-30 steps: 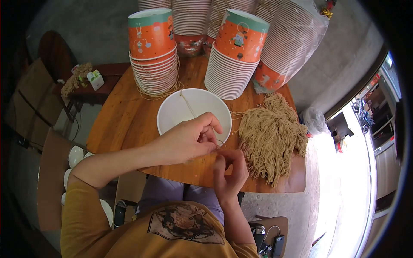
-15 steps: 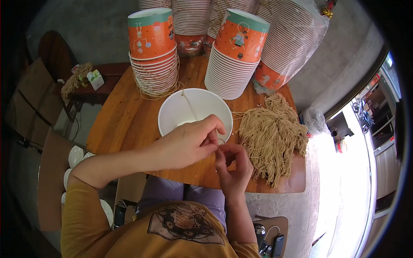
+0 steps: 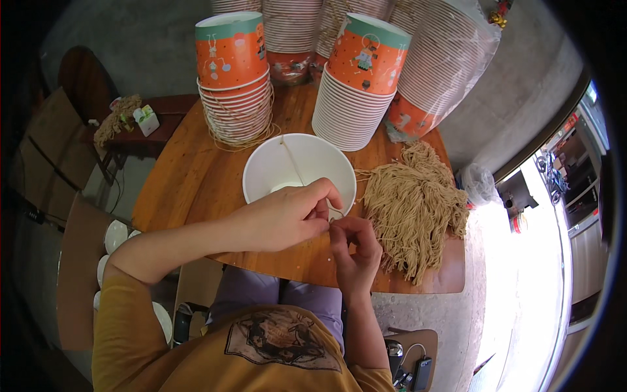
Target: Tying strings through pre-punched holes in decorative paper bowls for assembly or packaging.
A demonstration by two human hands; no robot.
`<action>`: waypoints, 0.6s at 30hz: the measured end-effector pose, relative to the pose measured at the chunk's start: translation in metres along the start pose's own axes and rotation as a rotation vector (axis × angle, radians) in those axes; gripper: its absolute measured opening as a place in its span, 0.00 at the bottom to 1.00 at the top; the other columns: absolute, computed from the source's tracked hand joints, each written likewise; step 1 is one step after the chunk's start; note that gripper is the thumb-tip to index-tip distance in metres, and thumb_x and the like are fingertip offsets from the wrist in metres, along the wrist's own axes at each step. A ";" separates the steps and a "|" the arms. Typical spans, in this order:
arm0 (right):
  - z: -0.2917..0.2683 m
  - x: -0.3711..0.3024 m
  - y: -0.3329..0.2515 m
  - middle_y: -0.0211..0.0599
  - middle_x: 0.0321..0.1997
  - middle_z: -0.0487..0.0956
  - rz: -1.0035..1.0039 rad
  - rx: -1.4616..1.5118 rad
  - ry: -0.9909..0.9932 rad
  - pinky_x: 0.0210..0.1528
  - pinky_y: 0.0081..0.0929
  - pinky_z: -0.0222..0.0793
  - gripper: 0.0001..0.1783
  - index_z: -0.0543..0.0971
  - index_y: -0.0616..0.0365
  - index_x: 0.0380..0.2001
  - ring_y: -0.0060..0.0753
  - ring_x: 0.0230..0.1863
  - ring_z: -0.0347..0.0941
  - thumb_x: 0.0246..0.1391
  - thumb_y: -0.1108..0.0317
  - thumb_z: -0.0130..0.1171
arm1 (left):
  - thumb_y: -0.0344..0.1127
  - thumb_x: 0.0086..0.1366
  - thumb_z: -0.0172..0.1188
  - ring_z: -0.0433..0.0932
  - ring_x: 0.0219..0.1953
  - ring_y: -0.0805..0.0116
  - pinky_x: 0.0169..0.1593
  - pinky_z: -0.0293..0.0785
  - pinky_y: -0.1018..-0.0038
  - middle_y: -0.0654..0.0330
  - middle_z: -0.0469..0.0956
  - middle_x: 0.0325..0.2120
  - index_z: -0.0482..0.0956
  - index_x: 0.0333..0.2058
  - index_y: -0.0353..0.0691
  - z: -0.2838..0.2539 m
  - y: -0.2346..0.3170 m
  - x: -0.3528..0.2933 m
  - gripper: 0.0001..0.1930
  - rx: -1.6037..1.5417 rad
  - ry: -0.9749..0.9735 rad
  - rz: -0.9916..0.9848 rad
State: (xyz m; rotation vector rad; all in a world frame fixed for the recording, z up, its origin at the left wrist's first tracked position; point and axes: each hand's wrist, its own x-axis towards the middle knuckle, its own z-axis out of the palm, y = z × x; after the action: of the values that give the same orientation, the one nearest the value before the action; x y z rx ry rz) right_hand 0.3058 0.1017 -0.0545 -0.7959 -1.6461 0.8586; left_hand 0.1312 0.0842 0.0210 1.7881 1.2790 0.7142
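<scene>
A white paper bucket (image 3: pixel 261 163) stands open-mouthed on the wooden table in front of me. A thin beige string (image 3: pixel 292 161) hangs from its far rim and runs across the inside toward my hands. My left hand (image 3: pixel 281 217) reaches over the near side of the bucket, thumb and index finger pinched on the string at the near right rim. Just beside it, my right hand (image 3: pixel 356 251) pinches the string too, its fingertips almost touching the left ones. A short loop of string shows between the two hands; the knot, if any, is too small to make out.
A large bundle of beige strings (image 3: pixel 418 209) lies on the table at the right. Behind the bucket rise two stacks of orange-topped paper buckets, left (image 3: pixel 232 59) and right (image 3: pixel 356 98). Plastic-wrapped bucket stacks (image 3: pixel 444 59) stand farther back. The table's curved front edge (image 3: pixel 300 274) is near my lap.
The bucket has shifted slightly to the right. Both hands stay pinched together at the rim, with small finger movements, and a little more of the string loop shows.
</scene>
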 end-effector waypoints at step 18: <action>0.001 -0.005 0.005 0.32 0.28 0.75 -0.028 0.045 0.069 0.32 0.19 0.68 0.05 0.74 0.61 0.31 0.22 0.27 0.71 0.51 0.80 0.59 | 0.30 0.61 0.55 0.75 0.38 0.56 0.41 0.72 0.65 0.54 0.74 0.34 0.71 0.33 0.34 0.003 -0.004 -0.002 0.06 0.186 0.138 0.070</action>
State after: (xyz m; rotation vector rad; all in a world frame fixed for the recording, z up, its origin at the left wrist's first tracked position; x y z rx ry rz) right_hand 0.3067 0.0996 -0.0614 -0.7614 -1.5686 0.8373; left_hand 0.1312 0.0816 0.0163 1.9695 1.4191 0.7914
